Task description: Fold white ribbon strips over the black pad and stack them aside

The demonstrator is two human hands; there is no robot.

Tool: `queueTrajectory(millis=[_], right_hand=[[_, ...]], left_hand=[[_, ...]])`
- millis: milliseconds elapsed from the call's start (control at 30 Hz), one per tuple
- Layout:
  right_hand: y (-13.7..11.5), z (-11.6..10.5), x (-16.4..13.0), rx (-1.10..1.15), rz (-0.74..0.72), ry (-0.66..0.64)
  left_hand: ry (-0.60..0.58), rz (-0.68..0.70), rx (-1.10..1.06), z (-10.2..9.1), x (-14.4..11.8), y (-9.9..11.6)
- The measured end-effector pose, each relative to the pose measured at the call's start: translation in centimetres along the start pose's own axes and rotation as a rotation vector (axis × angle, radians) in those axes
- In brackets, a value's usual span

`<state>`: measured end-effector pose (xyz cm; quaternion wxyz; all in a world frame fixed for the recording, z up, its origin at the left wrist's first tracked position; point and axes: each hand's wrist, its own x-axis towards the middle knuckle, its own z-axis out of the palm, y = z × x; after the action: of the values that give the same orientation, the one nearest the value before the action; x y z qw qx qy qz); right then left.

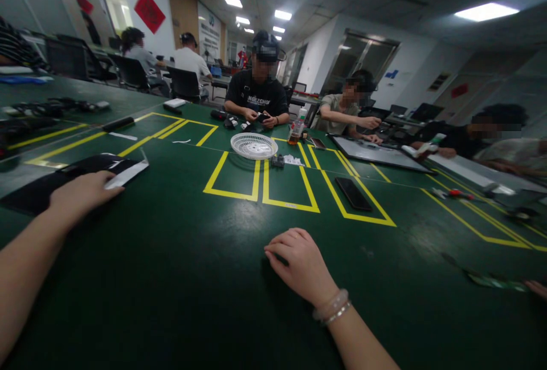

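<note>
On the left of the green table, my left hand [83, 196] is closed over the near edge of a flat black pouch [36, 185] with a white flap [128, 175]. Its fingertips press on the white part, and the thumb is hidden. My right hand [297, 259] rests on the bare tabletop near the middle, fingers curled loosely in, and no object shows in it. Two bracelets [333, 307] circle that wrist. Farther out, a round white slotted basket [253, 146] stands past the yellow tape outlines. A black phone [352, 193] lies inside a taped rectangle to the right.
Across the table a person in black [258, 90] handles small dark parts. A bottle [296, 127] with amber liquid stands beside the basket. Another person works at a large flat panel [380, 153]. Dark cables [51, 108] lie at far left; a green strip [491, 280] lies at right.
</note>
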<state>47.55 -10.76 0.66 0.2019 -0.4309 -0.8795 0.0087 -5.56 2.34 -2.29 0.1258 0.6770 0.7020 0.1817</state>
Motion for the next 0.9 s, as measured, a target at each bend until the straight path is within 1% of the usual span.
queueTrajectory(millis=[33,67,133,200,267,333,367,433,500,600,700,767,833,900], right_hand=[[0.0,0.0,0.0,0.003,0.001,-0.001],[0.0,0.0,0.0,0.006,0.0,0.0],[0.0,0.1,-0.1,0.01,-0.009,0.013],[0.0,0.1,-0.1,0.007,-0.027,0.04],[-0.1,0.2,-0.1,0.002,-0.055,0.071],[-0.4,0.2,-0.1,-0.004,-0.088,0.089],[-0.5,0.2,-0.1,-0.007,-0.103,0.09],[-0.7,0.3,0.0,-0.008,-0.126,0.072],[-0.9,0.4,-0.1,-0.003,-0.14,0.036],[-1.0,0.6,-0.1,0.011,-0.145,-0.014],[-0.9,0.7,-0.2,0.024,-0.148,-0.037],[-0.9,0.7,-0.3,0.017,-0.153,-0.041],[-0.8,0.6,-0.3,-0.005,-0.16,-0.049],[-0.8,0.5,-0.3,-0.028,-0.17,-0.058]], left_hand=[[0.04,-0.088,0.072,0.1,-0.3,1.8],[0.025,-0.066,0.108,0.3,-0.8,3.8],[-0.059,0.082,0.109,1.0,-1.7,7.9],[-0.142,0.262,0.064,2.2,-3.0,11.7],[-0.217,0.461,0.006,3.6,-4.7,15.1],[-0.28,0.648,-0.056,5.0,-6.5,18.0],[-0.303,0.714,-0.085,5.5,-7.3,19.1],[-0.344,0.788,-0.129,6.4,-8.8,20.8],[-0.366,0.822,-0.153,6.8,-9.8,21.8],[-0.381,0.84,-0.185,6.9,-10.6,22.3],[-0.408,0.849,-0.195,6.7,-10.7,22.3],[-0.402,0.858,-0.171,6.5,-10.1,21.9],[-0.33,0.842,-0.12,6.2,-8.7,20.7],[-0.177,0.764,-0.037,5.6,-6.6,18.4]])
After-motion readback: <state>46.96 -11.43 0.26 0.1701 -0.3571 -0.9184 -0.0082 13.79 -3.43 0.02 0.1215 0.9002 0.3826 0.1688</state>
